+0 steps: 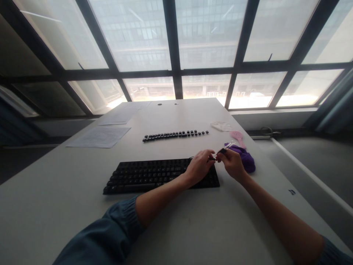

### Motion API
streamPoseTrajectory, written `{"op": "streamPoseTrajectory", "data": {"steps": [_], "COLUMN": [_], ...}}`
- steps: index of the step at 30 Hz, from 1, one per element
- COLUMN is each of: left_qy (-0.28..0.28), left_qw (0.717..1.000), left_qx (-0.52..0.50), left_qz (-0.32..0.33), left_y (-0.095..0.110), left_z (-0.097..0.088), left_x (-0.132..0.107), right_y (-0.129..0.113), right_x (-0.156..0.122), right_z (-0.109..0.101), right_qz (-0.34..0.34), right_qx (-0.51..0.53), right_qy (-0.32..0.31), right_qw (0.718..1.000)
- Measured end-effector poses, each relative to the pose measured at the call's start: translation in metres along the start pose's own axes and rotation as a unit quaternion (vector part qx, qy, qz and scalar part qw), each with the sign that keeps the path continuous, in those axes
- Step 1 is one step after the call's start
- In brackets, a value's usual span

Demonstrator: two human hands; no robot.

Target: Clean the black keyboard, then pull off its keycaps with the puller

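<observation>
A black keyboard point(146, 175) lies on the white table, its right part partly covered by my left hand and forearm. Over that right end, my left hand point(200, 163) has its fingertips pinched around something small and dark that I cannot make out. Close beside it, my right hand point(231, 162) grips what looks like a black binder clip point(222, 151) with silver wire handles, its tip near the left fingertips. Beyond the keyboard, several loose black keycaps point(176, 135) stand in two rows. A bunched purple cloth point(249, 162) lies just behind my right hand.
Past the cloth are a pink hairbrush-like item point(236, 136) and a crumpled clear plastic bag point(220, 126). Sheets of paper point(97, 137) lie at the left. A small dark piece point(292, 192) rests near the table's right edge. Windows point(205, 33) rise behind the table point(176, 228).
</observation>
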State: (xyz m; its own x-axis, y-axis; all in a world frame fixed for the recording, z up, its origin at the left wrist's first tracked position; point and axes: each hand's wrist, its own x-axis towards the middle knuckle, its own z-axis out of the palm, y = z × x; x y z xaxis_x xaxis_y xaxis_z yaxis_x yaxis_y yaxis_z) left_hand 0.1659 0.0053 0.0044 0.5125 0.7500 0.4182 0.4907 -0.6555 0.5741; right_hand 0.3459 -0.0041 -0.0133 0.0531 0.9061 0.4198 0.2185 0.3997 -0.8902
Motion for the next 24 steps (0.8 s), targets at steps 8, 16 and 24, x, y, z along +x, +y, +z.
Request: {"op": "streamPoseTrajectory", "data": {"steps": [8, 16, 24], "left_qy": [-0.022, 0.019, 0.076], "left_qw": [0.996, 0.997, 0.991], "left_qx": [0.052, 0.029, -0.112], "left_qz": [0.073, 0.076, -0.002], "left_y": [-0.003, 0.001, 0.011], "left_z": [0.003, 0.001, -0.034], "left_x": [0.002, 0.0, 0.022], "right_y": [0.002, 0.004, 0.002], "right_x": [0.001, 0.001, 0.005], "right_z": [0.004, 0.007, 0.006], "right_qz": [0.091, 0.196, 0.19], "right_qx": [0.053, 0.13, 0.134], "right_qy": [0.034, 0.071, 0.091], "right_qw": [0.994, 0.969, 0.968]}}
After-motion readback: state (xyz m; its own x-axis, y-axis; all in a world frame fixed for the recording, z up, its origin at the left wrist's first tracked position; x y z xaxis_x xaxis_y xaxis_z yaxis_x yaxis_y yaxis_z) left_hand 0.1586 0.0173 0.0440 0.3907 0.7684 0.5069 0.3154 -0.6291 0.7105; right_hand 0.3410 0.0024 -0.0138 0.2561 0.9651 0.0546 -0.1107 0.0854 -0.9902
